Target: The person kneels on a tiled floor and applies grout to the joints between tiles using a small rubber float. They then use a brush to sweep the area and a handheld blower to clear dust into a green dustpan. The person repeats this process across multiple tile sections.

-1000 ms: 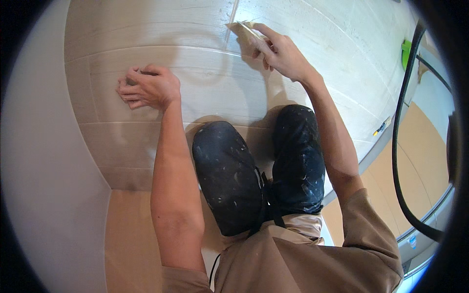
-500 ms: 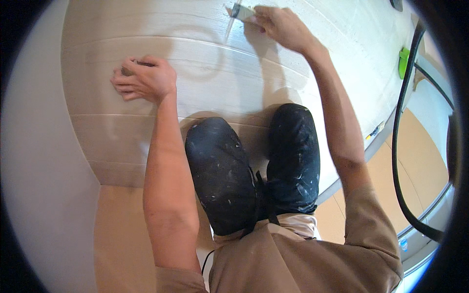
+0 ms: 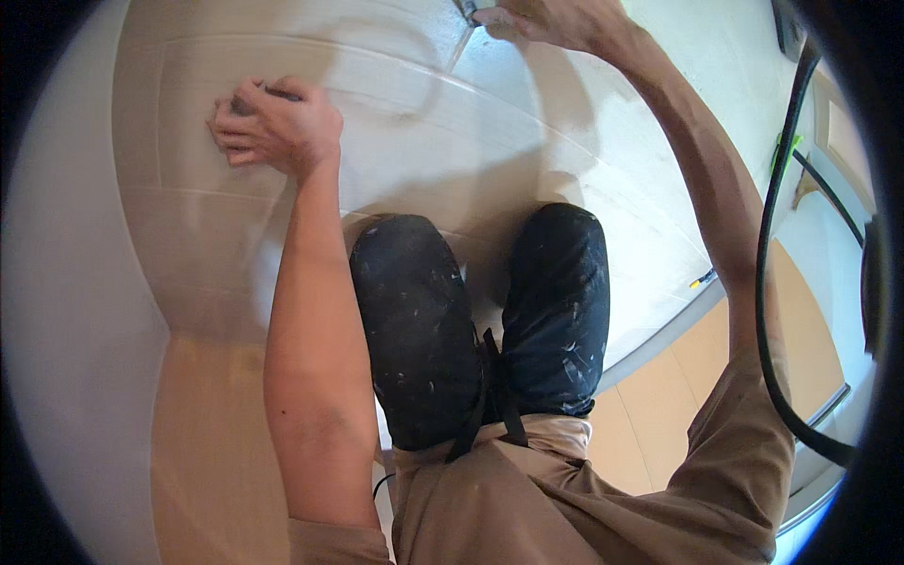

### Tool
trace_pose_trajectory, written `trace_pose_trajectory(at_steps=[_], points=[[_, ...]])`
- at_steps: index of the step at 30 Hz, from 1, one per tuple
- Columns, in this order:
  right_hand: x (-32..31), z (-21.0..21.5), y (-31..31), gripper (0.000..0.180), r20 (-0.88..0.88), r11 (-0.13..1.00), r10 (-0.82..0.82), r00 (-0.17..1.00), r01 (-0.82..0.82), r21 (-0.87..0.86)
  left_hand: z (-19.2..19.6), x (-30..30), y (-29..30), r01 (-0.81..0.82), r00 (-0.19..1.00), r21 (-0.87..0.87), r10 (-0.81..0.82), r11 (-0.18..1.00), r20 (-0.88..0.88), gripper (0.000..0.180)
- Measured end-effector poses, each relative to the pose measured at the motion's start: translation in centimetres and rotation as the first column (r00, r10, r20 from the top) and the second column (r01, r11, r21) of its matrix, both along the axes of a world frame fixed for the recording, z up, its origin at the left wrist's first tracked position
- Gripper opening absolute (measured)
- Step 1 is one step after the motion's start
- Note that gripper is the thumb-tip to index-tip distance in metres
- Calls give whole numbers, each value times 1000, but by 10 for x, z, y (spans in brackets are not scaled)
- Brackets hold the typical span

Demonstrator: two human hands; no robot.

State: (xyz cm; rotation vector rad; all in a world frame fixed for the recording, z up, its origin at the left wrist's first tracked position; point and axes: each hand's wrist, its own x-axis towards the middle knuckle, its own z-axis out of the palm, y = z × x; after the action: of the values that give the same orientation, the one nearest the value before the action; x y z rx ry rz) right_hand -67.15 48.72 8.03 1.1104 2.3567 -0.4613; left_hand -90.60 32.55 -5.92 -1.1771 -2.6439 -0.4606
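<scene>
My left hand [image 3: 280, 127] is curled above the light tiled floor [image 3: 377, 169], left of my knees. A dark edge shows between its fingers and palm; what it holds, I cannot make out. Up at the top edge, my right hand [image 3: 565, 21] is closed around a small hand tool [image 3: 468, 11] with a pale body and a dark end, largely cut off by the frame. Its end is at or close to the floor surface beside a straight tile joint; contact is unclear.
A pale wall [image 3: 75, 282] runs down the left side. To the right, a black cable [image 3: 765, 311] loops in front of the scene, with a green object [image 3: 789, 155] behind it. A small yellow-tipped item [image 3: 702, 280] lies near the floor's raised edge.
My right hand and its tool have shifted up, partly past the top edge, and slightly right. My left hand sits a little higher in view, still curled. The view itself has shifted somewhat.
</scene>
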Motion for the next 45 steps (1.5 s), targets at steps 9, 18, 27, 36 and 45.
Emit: trace_pose_trajectory(at_steps=[9, 18, 27, 36, 45], points=[[6, 2, -20, 45, -106, 989, 22, 994, -37, -144, 4, 9, -15, -2, 1000, 11, 2, 1000, -22, 27], [5, -10, -21, 48, -62, 987, 59, 996, -68, -148, 13, 13, -12, 35, 992, -25, -31, 999, 125, 28], [3, -24, -9, 48, -160, 993, 59, 985, -74, -90, 4, 7, 0, 9, 999, -45, -6, 999, 51, 29], [8, 3, -4, 42, 79, 980, -112, 991, 124, -157, -5, 24, 18, 25, 996, -10, -24, 1000, 85, 28], [52, -58, -131, 37, -431, 916, -375, 821, 400, -34, -16, 14, 9, -43, 996, -110, 50, 993, 67, 30]])
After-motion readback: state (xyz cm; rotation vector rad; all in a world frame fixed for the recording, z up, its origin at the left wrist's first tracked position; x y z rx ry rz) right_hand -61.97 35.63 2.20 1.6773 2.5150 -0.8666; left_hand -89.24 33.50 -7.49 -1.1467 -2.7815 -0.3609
